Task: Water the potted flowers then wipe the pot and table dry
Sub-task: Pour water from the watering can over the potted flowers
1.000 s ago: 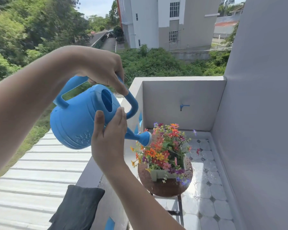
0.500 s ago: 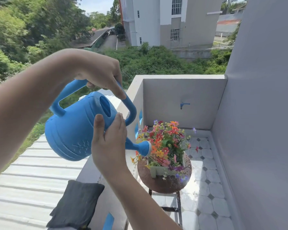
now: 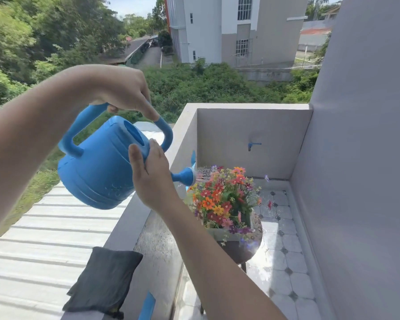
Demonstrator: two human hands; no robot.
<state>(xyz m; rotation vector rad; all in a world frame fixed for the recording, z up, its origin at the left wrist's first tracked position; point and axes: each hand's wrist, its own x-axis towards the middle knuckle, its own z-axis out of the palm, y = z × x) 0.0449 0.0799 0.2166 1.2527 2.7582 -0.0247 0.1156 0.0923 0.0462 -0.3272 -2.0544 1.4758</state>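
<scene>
My left hand (image 3: 123, 90) grips the top handle of a blue watering can (image 3: 97, 167), which is tipped to the right. My right hand (image 3: 151, 175) lies flat against the can's side near the spout base. The spout head (image 3: 187, 176) hangs just left of and above the colourful flowers (image 3: 224, 199), with fine water drops spraying from it. The flowers stand in a pale rectangular pot (image 3: 219, 233) on a small round dark table (image 3: 243, 250), whose top looks wet and shiny.
A dark grey cloth (image 3: 104, 280) lies on the parapet ledge at lower left. A blue tap (image 3: 252, 145) sticks out of the back wall. Wet white floor tiles (image 3: 284, 257) surround the table. A grey wall closes the right side; a corrugated roof lies beyond the ledge.
The can has tipped further to the right and its spout head rose above the flowers. Water now sprays from it. Both hands kept their hold.
</scene>
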